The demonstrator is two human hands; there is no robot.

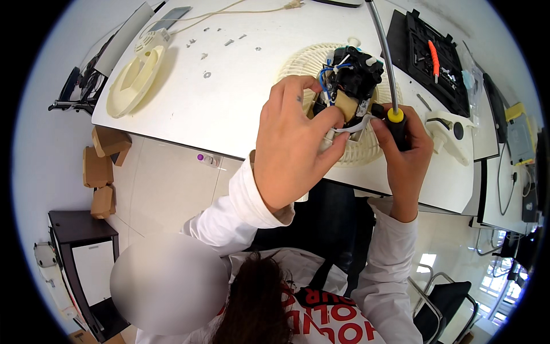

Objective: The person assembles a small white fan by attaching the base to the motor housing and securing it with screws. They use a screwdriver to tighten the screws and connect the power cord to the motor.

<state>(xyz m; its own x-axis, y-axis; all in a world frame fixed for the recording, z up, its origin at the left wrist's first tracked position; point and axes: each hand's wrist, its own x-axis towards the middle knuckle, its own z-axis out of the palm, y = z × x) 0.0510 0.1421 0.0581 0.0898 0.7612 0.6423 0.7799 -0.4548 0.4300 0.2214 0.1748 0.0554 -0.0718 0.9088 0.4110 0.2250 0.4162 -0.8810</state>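
A fan motor (358, 74) with black housing and blue and white wires rests on a round cream fan grille (298, 60). My left hand (295, 137) is closed at the motor's near left side, its thumb and a finger pinching a flat white cable (362, 124). My right hand (409, 152) wraps round the black and yellow handle of a screwdriver (395, 117), whose long metal shaft points up and away from the motor. The right thumb and fingertip sit close to the cable's other end; whether they grip it is hard to tell.
Loose screws and nuts (229, 42) lie on the white table (229, 109). A cream fan base (137, 86) stands at left. At right are a black tool case (438, 63) with an orange-handled tool (433, 57) and a white fan part (450, 135). A power cord (240, 11) crosses the far edge.
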